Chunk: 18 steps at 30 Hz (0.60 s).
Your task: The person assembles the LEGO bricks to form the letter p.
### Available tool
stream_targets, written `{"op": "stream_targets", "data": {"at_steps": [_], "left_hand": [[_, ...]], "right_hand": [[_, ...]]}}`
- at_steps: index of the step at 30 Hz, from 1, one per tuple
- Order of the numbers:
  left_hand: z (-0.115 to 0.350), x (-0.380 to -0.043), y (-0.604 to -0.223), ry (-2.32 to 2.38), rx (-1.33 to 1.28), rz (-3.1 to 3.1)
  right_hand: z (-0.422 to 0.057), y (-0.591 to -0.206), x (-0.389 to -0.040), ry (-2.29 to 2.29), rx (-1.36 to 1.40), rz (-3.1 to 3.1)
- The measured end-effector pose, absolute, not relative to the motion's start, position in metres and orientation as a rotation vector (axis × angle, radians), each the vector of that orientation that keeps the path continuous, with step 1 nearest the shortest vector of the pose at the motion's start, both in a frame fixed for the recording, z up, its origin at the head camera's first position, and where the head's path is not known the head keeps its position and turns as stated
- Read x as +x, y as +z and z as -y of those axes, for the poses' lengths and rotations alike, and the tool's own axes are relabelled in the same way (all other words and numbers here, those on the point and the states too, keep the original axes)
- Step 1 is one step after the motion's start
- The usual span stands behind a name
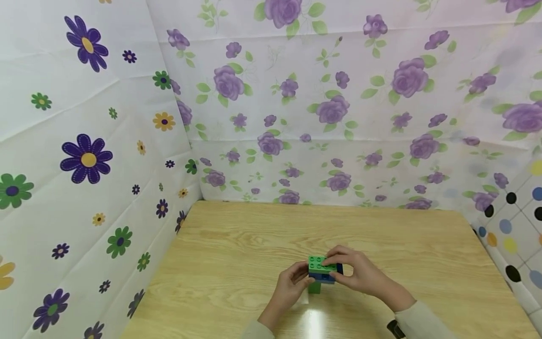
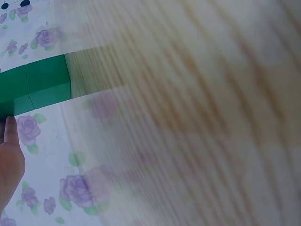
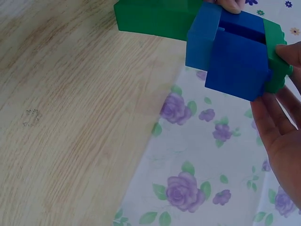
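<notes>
In the head view, both hands hold a stack of toy building bricks near the table's front. A bright green brick (image 1: 315, 265) with round studs forms its top, above dark blue bricks (image 3: 237, 63). Below them come a lighter blue brick (image 3: 203, 37) and green bricks (image 3: 155, 19) that form a narrow upright column. My left hand (image 1: 292, 287) grips the stack's left side at the blue bricks, thumb in front; its far fingers are partly hidden. From the right, my right hand (image 1: 360, 275) pinches the top green brick, a finger on the studs and the thumb in front.
The stack stands on a light wood table (image 1: 237, 245). Floral sheets (image 1: 305, 165) hang behind it and a flower-patterned sheet (image 1: 127, 197) on the left. A polka-dot sheet (image 1: 521, 226) borders the right side. A black band (image 1: 395, 328) circles the right wrist.
</notes>
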<state>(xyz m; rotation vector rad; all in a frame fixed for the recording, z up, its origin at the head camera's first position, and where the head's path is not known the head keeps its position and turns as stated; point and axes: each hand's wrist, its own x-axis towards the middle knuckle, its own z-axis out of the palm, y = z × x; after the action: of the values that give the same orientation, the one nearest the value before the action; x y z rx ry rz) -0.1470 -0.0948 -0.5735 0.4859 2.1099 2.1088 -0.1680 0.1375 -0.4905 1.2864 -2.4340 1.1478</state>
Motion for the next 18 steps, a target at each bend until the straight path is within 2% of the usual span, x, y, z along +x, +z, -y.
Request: {"op": "stream_targets", "data": {"at_steps": [6,18], "left_hand": [[0.091,-0.148,-0.574,2.086,0.453,-2.126],[0.091,-0.137,-0.546,2.079,0.437,-2.127]], "right_hand": [[-0.139,-0.495,-0.163,1.148,1.215,2.464],[-0.137,-0.51,-0.158,1.207,1.094,2.389]]}}
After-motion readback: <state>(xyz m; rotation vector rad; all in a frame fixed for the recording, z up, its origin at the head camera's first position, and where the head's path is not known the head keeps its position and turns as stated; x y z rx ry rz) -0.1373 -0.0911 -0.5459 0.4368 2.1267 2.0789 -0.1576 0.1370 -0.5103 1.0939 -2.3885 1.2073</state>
